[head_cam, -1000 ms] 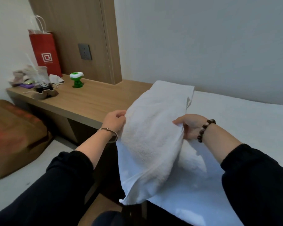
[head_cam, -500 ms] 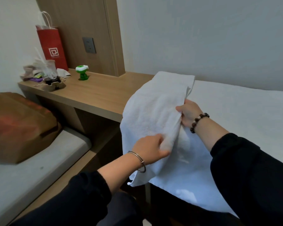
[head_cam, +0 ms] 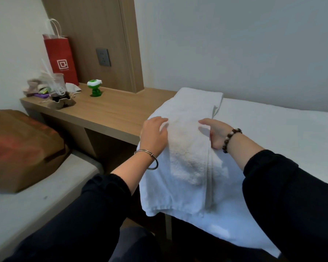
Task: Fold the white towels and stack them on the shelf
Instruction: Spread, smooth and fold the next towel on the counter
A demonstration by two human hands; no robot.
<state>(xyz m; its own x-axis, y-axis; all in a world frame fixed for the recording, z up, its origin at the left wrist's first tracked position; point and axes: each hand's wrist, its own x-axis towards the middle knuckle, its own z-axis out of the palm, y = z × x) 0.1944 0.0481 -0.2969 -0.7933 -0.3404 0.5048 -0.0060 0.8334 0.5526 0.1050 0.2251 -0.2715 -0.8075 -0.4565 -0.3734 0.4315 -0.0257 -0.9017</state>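
The white towel [head_cam: 187, 157], folded into a long strip, lies on the bed [head_cam: 273, 133] with its near end hanging over the edge. The left hand [head_cam: 153, 137] rests flat on its left side, fingers [head_cam: 162, 121] straight and slightly spread. The right hand [head_cam: 218, 135] sits at the right edge with the thumb on top; its fingers are hidden, so I cannot tell whether they pinch. A red paper bag [head_cam: 62, 59] stands on the wooden tabletop [head_cam: 106, 112].

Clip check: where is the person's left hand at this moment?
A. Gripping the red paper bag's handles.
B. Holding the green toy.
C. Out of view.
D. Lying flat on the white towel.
D: the left hand lies with straight fingers on the white towel, well apart from the red paper bag and green toy on the wooden shelf.
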